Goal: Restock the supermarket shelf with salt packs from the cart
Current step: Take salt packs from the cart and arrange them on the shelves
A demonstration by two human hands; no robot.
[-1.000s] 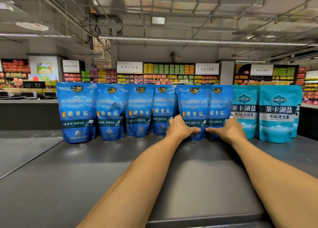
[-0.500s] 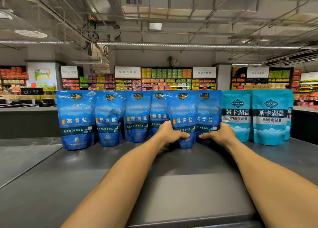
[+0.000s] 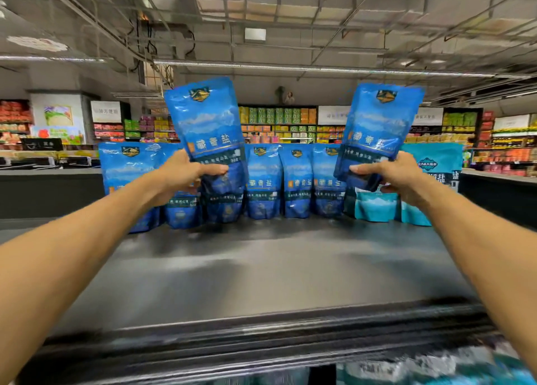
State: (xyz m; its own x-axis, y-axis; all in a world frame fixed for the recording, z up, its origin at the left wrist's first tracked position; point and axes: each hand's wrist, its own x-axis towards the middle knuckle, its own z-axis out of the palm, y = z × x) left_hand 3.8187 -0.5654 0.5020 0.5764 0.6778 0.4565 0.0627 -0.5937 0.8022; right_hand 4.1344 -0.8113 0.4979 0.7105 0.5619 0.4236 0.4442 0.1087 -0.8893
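Note:
My left hand [image 3: 181,173] grips a blue salt pack [image 3: 206,126] by its lower part and holds it upright above the shelf. My right hand [image 3: 396,175] grips a second blue salt pack [image 3: 377,126] the same way, tilted slightly right. Both packs hang in the air in front of a row of blue salt packs [image 3: 290,181] that stands at the back of the dark shelf top [image 3: 261,274]. Teal salt packs [image 3: 436,164] stand at the right end of that row, partly hidden by my right hand.
The shelf's front edge [image 3: 261,335] runs across the bottom, with blurred teal packs [image 3: 436,367] on a lower level below it. Far behind stand other store shelves [image 3: 279,123] full of coloured goods. A dark counter [image 3: 49,190] lies at the left.
Both hands have lifted a blue pack each out of the row's middle and moved apart, left pack to the left, right pack to the right. The camera has tilted down slightly.

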